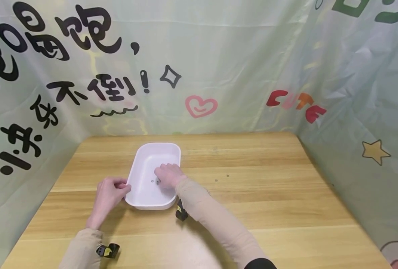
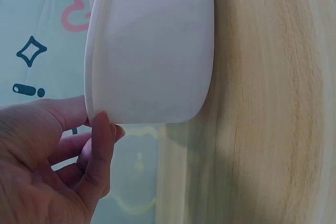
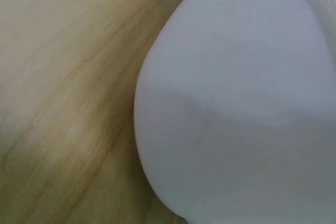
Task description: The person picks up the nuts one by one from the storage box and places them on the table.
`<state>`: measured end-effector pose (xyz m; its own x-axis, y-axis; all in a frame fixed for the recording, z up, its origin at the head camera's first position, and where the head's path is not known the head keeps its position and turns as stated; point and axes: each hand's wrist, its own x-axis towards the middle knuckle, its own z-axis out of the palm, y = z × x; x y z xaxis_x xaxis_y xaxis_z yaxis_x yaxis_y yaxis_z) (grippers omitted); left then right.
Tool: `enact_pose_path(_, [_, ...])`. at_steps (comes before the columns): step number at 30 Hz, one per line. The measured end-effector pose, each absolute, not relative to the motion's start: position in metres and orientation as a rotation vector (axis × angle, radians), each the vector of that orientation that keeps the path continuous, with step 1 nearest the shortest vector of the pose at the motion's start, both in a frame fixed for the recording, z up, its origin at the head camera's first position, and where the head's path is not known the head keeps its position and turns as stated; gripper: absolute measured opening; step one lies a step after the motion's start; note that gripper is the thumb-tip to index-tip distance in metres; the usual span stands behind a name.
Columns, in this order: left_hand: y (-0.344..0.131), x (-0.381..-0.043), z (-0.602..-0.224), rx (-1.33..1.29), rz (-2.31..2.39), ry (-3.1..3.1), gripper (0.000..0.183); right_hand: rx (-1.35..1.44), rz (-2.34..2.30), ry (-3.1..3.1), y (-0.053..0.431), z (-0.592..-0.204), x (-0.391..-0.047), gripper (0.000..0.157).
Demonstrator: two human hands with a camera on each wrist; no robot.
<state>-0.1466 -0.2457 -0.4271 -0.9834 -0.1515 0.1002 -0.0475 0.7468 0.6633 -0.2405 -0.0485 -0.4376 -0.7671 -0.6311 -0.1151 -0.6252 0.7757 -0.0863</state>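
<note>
A white plastic tray [image 1: 143, 168] with rounded corners sits on the wooden table. My left hand [image 1: 108, 194] grips its left rim between thumb and fingers; the left wrist view shows this hand [image 2: 58, 156] at the corner of the tray [image 2: 152, 51]. Over the inside of the tray is my right hand [image 1: 169, 175], its fingers bent down towards the floor of it. Small metallic pieces [image 1: 158, 182] lie by those fingertips, too small to identify. Whether the right fingers hold one is hidden. Only the tray's outer wall [image 3: 236, 103] shows in the right wrist view.
Right of the tray, a few tiny ring-like pieces [image 1: 216, 180] lie on the table [image 1: 269, 209], one of them [image 1: 228, 175] farther back. A printed cloth [image 1: 239, 67] hangs around the table's back and sides.
</note>
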Motion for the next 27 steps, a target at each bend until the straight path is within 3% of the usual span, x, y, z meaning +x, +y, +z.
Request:
enact_pose_path(7, [-0.245, -0.145, -0.427, 0.177, -1.049, -2.804, 0.029, -1.035, -0.216, 2.813, -0.046, -0.437, -0.239, 0.005])
enact_pose_path(14, [-0.245, -0.145, -0.427, 0.176, -1.048, -2.806, 0.029, -0.873, -0.689, 2.71, -0.042, -0.435, -0.241, 0.02])
enact_pose_path(27, [-0.245, -0.146, -0.427, 0.181, -1.054, -2.798, 0.029, -1.15, -0.77, 2.699, -0.036, -0.428, -0.244, 0.019])
